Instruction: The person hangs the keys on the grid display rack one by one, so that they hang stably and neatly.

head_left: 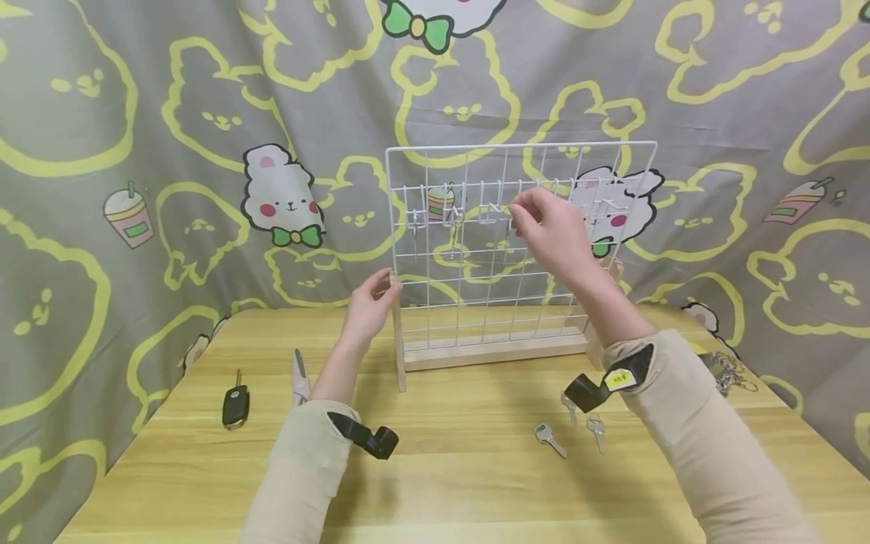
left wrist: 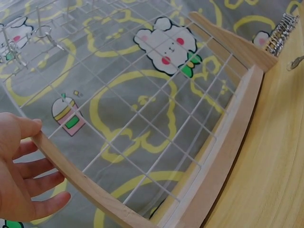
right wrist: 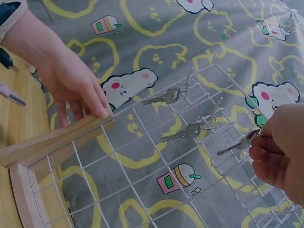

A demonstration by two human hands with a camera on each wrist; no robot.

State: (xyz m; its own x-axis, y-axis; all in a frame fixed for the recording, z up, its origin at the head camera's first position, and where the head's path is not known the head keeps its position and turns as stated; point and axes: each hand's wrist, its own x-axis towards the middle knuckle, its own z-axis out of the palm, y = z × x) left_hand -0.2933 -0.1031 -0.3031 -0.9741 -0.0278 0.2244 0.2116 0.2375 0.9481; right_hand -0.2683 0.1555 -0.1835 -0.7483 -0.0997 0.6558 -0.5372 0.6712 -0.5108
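Note:
A white wire grid rack [head_left: 489, 279] with a wooden base stands on the table. My left hand [head_left: 370, 306] holds the top of its left wooden post [left wrist: 90, 190] between thumb and index finger, the other fingers loosely spread. At the upper grid, my right hand [head_left: 553, 230] pinches a key [right wrist: 237, 145] beside a wire hook; the fingers cover the key's head. Two more keys hang from hooks left of it: one key [right wrist: 164, 97] near the grid's end, and another key [right wrist: 183, 133] on a split ring.
Loose keys, one a silver key [head_left: 549, 440], lie on the table [head_left: 448, 468] in front of the rack. A bunch of metal rings and chains [head_left: 726, 374] sits at the right. On the left are a black car key [head_left: 236, 404] and scissors [head_left: 300, 376]. A patterned curtain [head_left: 204, 113] hangs behind.

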